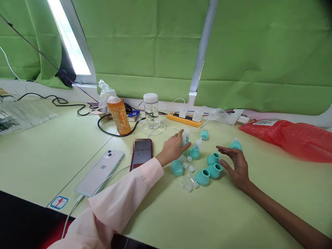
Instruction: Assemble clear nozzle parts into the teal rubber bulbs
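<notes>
My left hand [173, 148], in a pale pink sleeve, reaches over small parts with thumb and fingers apart. Just beyond its fingertips is a turquoise bulb with a whitish tip [186, 137], partly covered by the hand. Beside the hand stands another turquoise bulb [194, 152] with a translucent nozzle [199, 142]. A turquoise bulb [177, 167] lies below the wrist. My right hand [234, 166], bare-armed, is curved open beside three open-mouthed turquoise bulbs [214, 171], seemingly holding nothing. White caps [191, 168] and clear tube pieces [186, 183] lie between the hands.
Turquoise bulbs also stand behind the left hand [204, 134] and behind the right hand [236, 144]. Phones [101, 172] [141, 152], an orange drink bottle [119, 116], a clear jar [151, 112], a power strip [184, 119] and a red plastic bag [290, 138] surround them.
</notes>
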`<state>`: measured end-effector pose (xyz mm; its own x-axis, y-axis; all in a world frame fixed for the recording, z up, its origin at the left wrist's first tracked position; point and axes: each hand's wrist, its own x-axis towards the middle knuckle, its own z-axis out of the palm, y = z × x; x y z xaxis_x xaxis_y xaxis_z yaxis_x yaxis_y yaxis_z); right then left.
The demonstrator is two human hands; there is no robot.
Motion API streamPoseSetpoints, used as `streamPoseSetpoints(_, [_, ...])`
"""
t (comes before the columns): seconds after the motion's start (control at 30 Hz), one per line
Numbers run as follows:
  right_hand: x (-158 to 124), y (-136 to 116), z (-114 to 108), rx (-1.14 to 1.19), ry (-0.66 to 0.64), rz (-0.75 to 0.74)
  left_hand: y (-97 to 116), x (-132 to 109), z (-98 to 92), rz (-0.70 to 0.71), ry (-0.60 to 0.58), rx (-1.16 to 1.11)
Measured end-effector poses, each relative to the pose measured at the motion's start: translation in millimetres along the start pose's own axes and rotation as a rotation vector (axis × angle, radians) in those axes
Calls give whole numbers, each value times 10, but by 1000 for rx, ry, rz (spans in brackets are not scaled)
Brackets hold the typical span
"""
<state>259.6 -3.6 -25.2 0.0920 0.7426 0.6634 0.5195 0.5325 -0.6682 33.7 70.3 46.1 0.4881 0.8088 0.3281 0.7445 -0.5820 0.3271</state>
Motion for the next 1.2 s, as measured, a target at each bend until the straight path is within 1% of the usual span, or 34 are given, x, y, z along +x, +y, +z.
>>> streamPoseSetpoints(0.03, [15, -3, 0, 4, 50, -41, -4, 17, 8, -6, -38, -7])
streamPoseSetpoints(0.1, [51, -46, -10, -6, 162, -160, 8, 2, -43, -11, -49, -9])
streamPoseSetpoints(0.17, [74, -159, -28, -66, 263, -282, 67, -87, -184, 2, 5, -40])
streamPoseSetpoints(0.2, [70, -245, -37, -104, 293, -328, 119, -160, -275, 15, 45, -68])
streamPoseSetpoints(0.23, [50, -349, -43, -136, 298, -357, 187, -250, -368, 69, 145, -172])
streamPoseSetpoints(0.27, [13, -468, -45, -148, 274, -368, 268, -354, -450, 141, 233, -283])
streamPoseSetpoints(0.3, [-42, -595, -43, -139, 232, -366, 355, -466, -513, 216, 290, -385])
streamPoseSetpoints(0.33, [-113, -723, -34, -113, 150, -346, 442, -579, -549, 294, 278, -482])
streamPoseSetpoints(0.37, [-196, -845, -21, -91, 70, -304, 521, -686, -555, 357, 227, -581])
streamPoseSetpoints(0.43, [-375, -1036, 16, -131, -140, -240, 632, -853, -484, 404, 156, -712])
streamPoseSetpoints(0.47, [-459, -1096, 37, -179, -250, -210, 654, -907, -421, 423, 122, -718])
streamPoseSetpoints(0.5, [-532, -1133, 58, -220, -302, -191, 654, -939, -350, 426, 115, -709])
streamPoseSetpoints(0.6, [-660, -1137, 110, -318, -366, -174, 560, -954, -177, 486, 101, -578])
streamPoseSetpoints(0.63, [-676, -1123, 122, -336, -377, -178, 520, -950, -145, 457, 64, -569])
streamPoseSetpoints(0.67, [-685, -1110, 131, -349, -388, -185, 485, -950, -126, 393, -11, -612])
streamPoseSetpoints(0.7, [-689, -1101, 138, -358, -393, -183, 461, -955, -117, 301, -116, -703])
streamPoseSetpoints(0.8, [-701, -1101, 136, -370, -395, -158, 444, -994, -117, -17, -491, -1163])
streamPoseSetpoints(0.83, [-704, -1104, 130, -363, -402, -157, 449, -1005, -119, -101, -590, -1318])
streamPoseSetpoints(0.87, [-704, -1107, 121, -349, -409, -163, 453, -1013, -120, -163, -663, -1456])
streamPoseSetpoints(0.97, [-679, -1111, 99, -293, -432, -205, 442, -1011, -115, -239, -817, -1734])
streamPoseSetpoints(1.0, [-664, -1113, 97, -269, -438, -208, 431, -1007, -110, -250, -868, -1793])
streamPoseSetpoints(1.07, [-637, -1121, 102, -204, -479, -223, 406, -998, -104, -266, -1009, -1864])
streamPoseSetpoints(1.13, [-627, -1129, 114, -149, -550, -261, 386, -980, -112, -271, -1127, -1849])
streamPoseSetpoints(1.17, [-633, -1129, 121, -139, -580, -276, 379, -962, -124, -266, -1132, -1786])
streamPoseSetpoints(1.2, [-649, -1127, 126, -140, -595, -282, 372, -935, -141, -252, -1071, -1678])
